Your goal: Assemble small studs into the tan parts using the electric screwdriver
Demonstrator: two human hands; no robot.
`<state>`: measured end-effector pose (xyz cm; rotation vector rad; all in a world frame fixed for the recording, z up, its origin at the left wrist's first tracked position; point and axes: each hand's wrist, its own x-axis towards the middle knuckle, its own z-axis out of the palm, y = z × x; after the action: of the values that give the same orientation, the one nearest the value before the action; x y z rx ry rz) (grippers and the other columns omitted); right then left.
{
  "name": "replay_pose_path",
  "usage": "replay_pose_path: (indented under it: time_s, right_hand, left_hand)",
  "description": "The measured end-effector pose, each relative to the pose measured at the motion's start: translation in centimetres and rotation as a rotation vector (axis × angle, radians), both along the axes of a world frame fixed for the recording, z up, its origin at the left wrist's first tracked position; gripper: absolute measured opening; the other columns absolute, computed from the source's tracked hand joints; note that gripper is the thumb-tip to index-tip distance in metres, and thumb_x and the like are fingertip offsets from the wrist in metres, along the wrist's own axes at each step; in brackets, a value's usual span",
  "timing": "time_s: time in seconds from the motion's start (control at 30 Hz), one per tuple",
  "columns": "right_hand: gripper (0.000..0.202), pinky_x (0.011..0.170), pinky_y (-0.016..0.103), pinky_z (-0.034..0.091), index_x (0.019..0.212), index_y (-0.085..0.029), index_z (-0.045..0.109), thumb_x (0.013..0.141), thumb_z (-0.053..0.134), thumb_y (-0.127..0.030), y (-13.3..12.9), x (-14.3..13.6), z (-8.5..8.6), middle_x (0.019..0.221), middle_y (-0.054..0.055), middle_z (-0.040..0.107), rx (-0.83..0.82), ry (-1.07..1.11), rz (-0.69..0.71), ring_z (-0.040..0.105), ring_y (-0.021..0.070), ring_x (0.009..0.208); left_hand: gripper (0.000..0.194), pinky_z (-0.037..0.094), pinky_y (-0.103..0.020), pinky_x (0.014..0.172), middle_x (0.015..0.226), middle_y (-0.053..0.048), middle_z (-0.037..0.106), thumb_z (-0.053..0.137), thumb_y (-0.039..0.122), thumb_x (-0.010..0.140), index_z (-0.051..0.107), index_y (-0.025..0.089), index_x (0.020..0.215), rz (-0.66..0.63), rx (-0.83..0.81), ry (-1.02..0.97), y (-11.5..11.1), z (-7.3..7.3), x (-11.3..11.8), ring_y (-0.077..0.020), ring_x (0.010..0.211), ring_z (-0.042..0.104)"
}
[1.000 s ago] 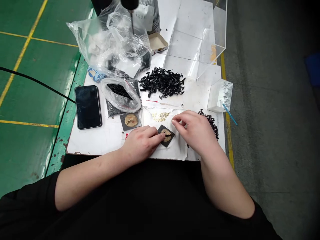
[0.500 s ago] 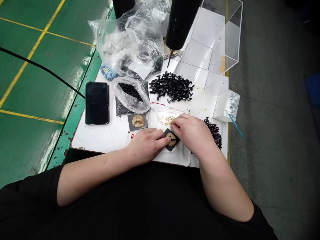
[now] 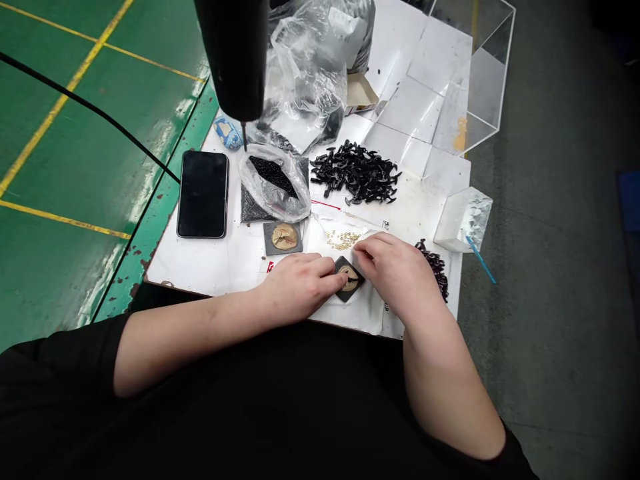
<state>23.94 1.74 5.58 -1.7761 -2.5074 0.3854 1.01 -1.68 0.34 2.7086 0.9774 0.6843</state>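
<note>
My left hand (image 3: 303, 285) is closed, its fingers curled on the white surface beside a dark square block (image 3: 343, 294). Its thumb tip presses a small black part (image 3: 354, 278) against the tan round pad (image 3: 349, 272) on that block. At the block's upper right, my right hand (image 3: 393, 270) is closed in a pinch. Whatever lies between those fingertips is hidden or too small to name. Small gold rings (image 3: 341, 241) are scattered just left of the right fingertips. A second dark block (image 3: 269, 246) with a tan round pad (image 3: 284, 236) lies farther left.
A black powered driver (image 3: 233, 67) hangs above an open bag of black bits (image 3: 274, 177). Behind the rings is a pile of black hooked parts (image 3: 355, 172). Dark parts (image 3: 436, 267) lie right, near a clear container (image 3: 463, 220). A phone (image 3: 203, 195) lies left.
The view has shifted, so the table items appear slightly farther right. The hanging driver appears farther left, now over the open bag. Both hands keep nearly the same pose by the block.
</note>
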Motion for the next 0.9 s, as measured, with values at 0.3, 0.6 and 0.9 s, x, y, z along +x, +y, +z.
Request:
replay_pose_path:
  time_s: [0.3, 0.6, 0.9]
  right_hand:
    - [0.012, 0.088, 0.035, 0.062, 0.107, -0.025, 0.081, 0.106, 0.069, -0.026, -3.1, 2.1, 1.3, 0.108, 0.003, 0.084, -0.001, 0.378, 0.027, 0.079, 0.0213, 0.096]
    - [0.014, 0.096, 0.043, 0.063, 0.111, -0.027, 0.081, 0.108, 0.067, -0.023, -5.1, 2.3, 0.5, 0.114, 0.008, 0.082, 0.099, 0.342, 0.146, 0.075, 0.0244, 0.106]
    - [0.021, 0.1, 0.045, 0.064, 0.122, -0.03, 0.078, 0.108, 0.067, -0.02, -6.3, 2.4, 0.7, 0.12, 0.008, 0.08, 0.123, 0.384, 0.102, 0.076, 0.025, 0.11]
  left_hand:
    - [0.022, 0.047, -0.035, 0.069, 0.091, -0.002, 0.067, 0.059, 0.027, 0.112, 0.079, 0.024, 0.12, 0.005, -0.006, 0.0, 0.1, 0.3, 0.0, -0.0182, 0.076, 0.061]
    - [0.025, 0.046, -0.033, 0.068, 0.088, -0.002, 0.067, 0.055, 0.03, 0.116, 0.078, 0.023, 0.119, 0.008, 0.002, -0.007, 0.0, 0.5, 0.0, -0.0169, 0.077, 0.061]
    - [0.021, 0.048, -0.033, 0.069, 0.089, -0.002, 0.067, 0.06, 0.029, 0.114, 0.078, 0.023, 0.123, -0.001, -0.013, 0.018, 0.0, 0.3, 0.0, -0.017, 0.077, 0.062]
